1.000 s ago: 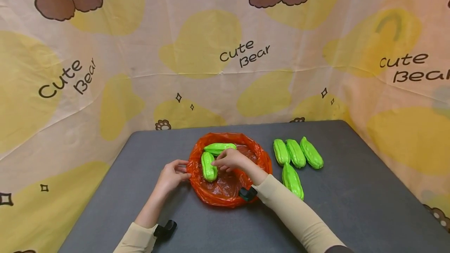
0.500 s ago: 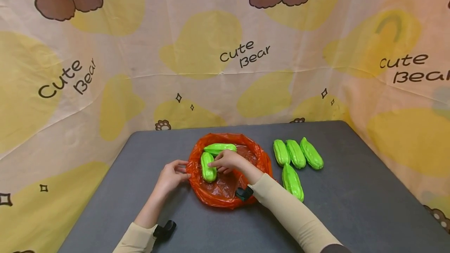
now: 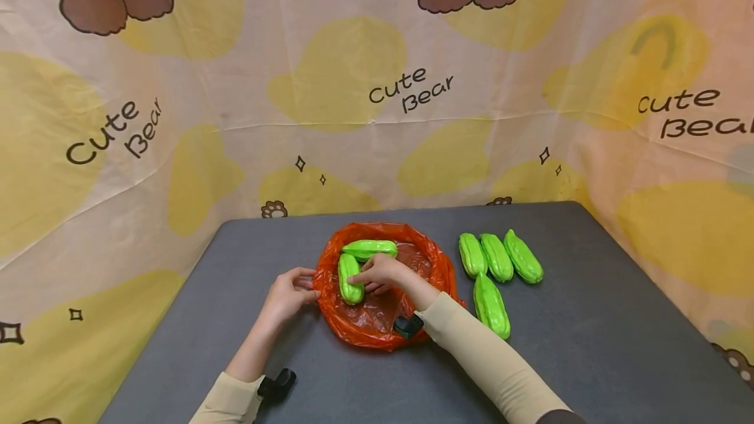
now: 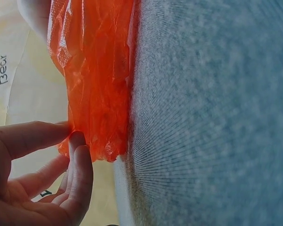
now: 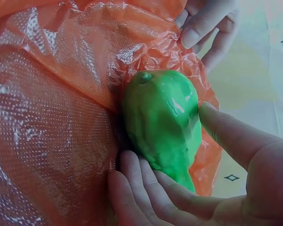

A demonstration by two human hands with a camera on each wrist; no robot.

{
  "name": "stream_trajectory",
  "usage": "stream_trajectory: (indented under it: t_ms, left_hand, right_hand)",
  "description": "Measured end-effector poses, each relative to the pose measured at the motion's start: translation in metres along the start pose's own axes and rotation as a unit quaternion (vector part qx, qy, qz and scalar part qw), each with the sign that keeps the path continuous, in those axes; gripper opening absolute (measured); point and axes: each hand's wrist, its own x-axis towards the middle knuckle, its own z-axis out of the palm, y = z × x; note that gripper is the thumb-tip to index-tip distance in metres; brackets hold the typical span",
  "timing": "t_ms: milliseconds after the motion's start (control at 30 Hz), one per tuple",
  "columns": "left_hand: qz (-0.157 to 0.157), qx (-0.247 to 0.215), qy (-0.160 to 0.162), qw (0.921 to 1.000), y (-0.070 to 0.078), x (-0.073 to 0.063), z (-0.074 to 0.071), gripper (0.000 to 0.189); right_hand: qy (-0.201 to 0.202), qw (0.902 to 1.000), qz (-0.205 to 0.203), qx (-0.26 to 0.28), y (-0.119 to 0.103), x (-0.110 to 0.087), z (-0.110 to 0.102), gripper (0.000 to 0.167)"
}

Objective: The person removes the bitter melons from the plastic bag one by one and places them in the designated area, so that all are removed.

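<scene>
A round, opened-out red plastic bag lies on the dark table with its rim folded in thick creases. Two green ridged gourds lie in it. The far gourd points sideways, and the near gourd stretches front to back along the bag's left wall. My right hand reaches inside and holds the near gourd, thumb against one side and fingers against the other. At the bag's left rim, my left hand pinches the film between thumb and fingers; in the left wrist view those fingertips overlap the red edge.
Right of the bag, three green gourds lie in a row on the table. Another gourd lies in front of them, near the right sleeve. A printed cloth hangs behind and at both sides.
My right hand has shifted slightly left and closer around the near gourd, which has barely moved. The left hand stays at the bag's rim.
</scene>
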Motion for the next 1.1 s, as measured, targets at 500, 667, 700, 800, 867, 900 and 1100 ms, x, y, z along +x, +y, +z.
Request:
stream_trajectory:
  t_ms: [500,667,700,800,867,900,1100]
  left_hand:
    - [0.013,-0.013,0.001,0.9998,-0.0019,0.001,0.0005,0.043]
    - [0.01,-0.012,0.002,0.9999,-0.0022,0.0002,0.0007,0.042]
    - [0.009,-0.013,0.001,0.9999,-0.0024,-0.0001,0.0007,0.042]
    - [0.009,-0.015,-0.001,0.9998,-0.0021,-0.001,0.0006,0.042]
    - [0.009,-0.015,-0.002,0.9998,-0.0021,-0.0012,0.0004,0.042]
    - [0.009,-0.016,-0.002,0.9998,-0.0022,-0.0012,0.0003,0.042]
    - [0.007,-0.016,-0.002,0.9998,-0.0017,-0.002,-0.0007,0.042]
  right_hand:
    - [0.005,0.9995,0.022,0.02,0.0002,-0.0001,0.0018,0.037]
    - [-0.001,0.9991,0.025,0.033,0.0003,-0.0009,0.0018,0.036]
    - [-0.002,0.999,0.026,0.036,0.0005,-0.001,0.0018,0.036]
    - [-0.006,0.9984,0.028,0.048,0.001,-0.0016,0.0018,0.035]
    - [-0.007,0.9982,0.029,0.052,0.0014,-0.0022,0.0018,0.032]
    - [-0.007,0.9982,0.029,0.052,0.0017,-0.0024,0.0018,0.031]
    - [-0.015,0.9977,0.027,0.06,0.0014,-0.005,0.0009,0.031]
